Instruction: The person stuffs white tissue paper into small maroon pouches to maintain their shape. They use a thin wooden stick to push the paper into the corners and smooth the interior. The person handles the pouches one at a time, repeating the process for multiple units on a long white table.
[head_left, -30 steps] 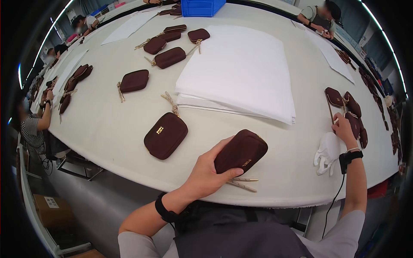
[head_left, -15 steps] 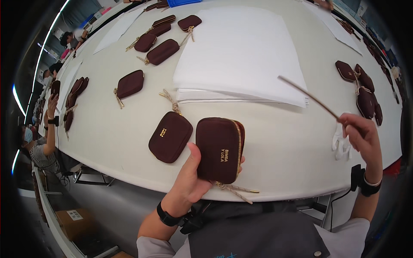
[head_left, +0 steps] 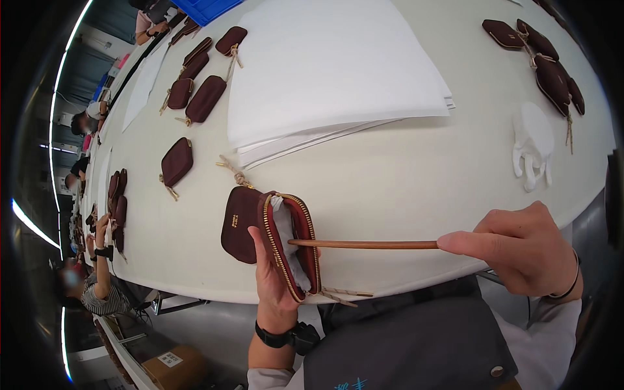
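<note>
Left hand point(head_left: 276, 292) gripping unzipped maroon pouch point(head_left: 301, 224) above near edge of surface point(head_left: 403, 182) | Right hand point(head_left: 523, 250) pinching wooden stick point(head_left: 370, 245), tip inside pouch | Risk: slanted push could snag pale inner material point(head_left: 284, 224) or knock pouch loose

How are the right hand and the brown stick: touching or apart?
Touching. The head view shows the brown stick running straight into the grip of the right hand.

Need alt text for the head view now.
Left hand holds an unzipped burgundy pouch; right hand points a thin brown stick into it. Around them on a pale table: similar pouches, stacked white sheets, a white glove.
</note>
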`<state>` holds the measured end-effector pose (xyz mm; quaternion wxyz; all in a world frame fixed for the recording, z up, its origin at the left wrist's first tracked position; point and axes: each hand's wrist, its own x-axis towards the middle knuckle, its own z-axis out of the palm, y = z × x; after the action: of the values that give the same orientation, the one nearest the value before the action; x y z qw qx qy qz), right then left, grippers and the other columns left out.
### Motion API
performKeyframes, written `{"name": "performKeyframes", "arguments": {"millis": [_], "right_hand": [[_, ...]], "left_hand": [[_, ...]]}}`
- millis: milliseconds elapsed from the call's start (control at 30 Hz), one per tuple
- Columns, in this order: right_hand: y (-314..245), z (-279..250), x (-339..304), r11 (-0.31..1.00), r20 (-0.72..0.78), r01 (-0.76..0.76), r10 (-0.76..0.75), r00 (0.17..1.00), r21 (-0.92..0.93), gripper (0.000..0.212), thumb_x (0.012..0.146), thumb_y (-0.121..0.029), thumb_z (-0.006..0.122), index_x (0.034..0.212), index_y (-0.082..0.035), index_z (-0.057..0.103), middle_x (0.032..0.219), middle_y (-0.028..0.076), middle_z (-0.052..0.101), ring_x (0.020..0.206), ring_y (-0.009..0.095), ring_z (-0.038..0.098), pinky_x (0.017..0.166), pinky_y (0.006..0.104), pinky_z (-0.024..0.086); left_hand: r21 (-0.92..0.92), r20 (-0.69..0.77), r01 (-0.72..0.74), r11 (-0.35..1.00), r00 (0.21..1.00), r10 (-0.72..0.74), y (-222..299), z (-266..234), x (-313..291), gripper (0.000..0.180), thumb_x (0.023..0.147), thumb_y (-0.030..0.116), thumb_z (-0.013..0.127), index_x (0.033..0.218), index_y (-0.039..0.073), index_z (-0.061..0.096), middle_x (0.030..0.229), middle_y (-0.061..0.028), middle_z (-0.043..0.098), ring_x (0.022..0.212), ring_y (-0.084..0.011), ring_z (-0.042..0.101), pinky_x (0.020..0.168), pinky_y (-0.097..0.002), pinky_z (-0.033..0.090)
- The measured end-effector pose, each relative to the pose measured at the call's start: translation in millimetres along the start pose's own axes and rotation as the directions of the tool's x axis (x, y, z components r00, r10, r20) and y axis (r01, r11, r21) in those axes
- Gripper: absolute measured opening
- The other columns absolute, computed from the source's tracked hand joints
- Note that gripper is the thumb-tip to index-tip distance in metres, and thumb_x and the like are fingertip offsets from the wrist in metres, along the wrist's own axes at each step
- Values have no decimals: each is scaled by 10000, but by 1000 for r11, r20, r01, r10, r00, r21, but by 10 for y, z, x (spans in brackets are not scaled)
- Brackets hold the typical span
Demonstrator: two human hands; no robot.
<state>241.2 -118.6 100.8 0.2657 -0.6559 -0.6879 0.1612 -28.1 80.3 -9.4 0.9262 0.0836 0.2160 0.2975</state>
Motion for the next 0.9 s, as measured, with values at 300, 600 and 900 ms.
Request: {"name": "performKeyframes", "arguments": {"millis": [300, 600, 900], "right_hand": [[210, -192, -97, 352, 136, -209, 221, 966, 912, 197, 908, 16, 531, 1034, 132, 629, 841, 244, 718, 643, 283, 738, 514, 279, 603], [451, -241, -69, 614, -251, -36, 374, 893, 788, 306, 1052, -257, 528, 1015, 47, 523, 636, 89, 651, 529, 131, 678, 410, 199, 518], [396, 318, 31, 608, -96, -191, 407, 908, 770, 263, 1025, -247, 593, 962, 8, 607, 859, 19, 562, 623, 31, 488, 532, 191, 478]], "left_hand": [[-24, 9, 11, 1000, 1000, -10, 30, 0, -21, 612, 1057, 522, 370, 1393, 28, 505, 1214, -184, 666, 983, -329, 715, 754, -433, 651], [-135, -1, 23, 991, 1000, -23, 56, -106, -4, 608, 1059, 518, 368, 1363, 19, 534, 1149, -245, 684, 883, -410, 727, 570, -482, 660], [-99, 105, 40, 994, 994, -29, 46, -107, -20, 621, 1037, 500, 463, 1509, 101, 393, 1300, -186, 613, 1051, -383, 691, 856, -487, 622]]}}
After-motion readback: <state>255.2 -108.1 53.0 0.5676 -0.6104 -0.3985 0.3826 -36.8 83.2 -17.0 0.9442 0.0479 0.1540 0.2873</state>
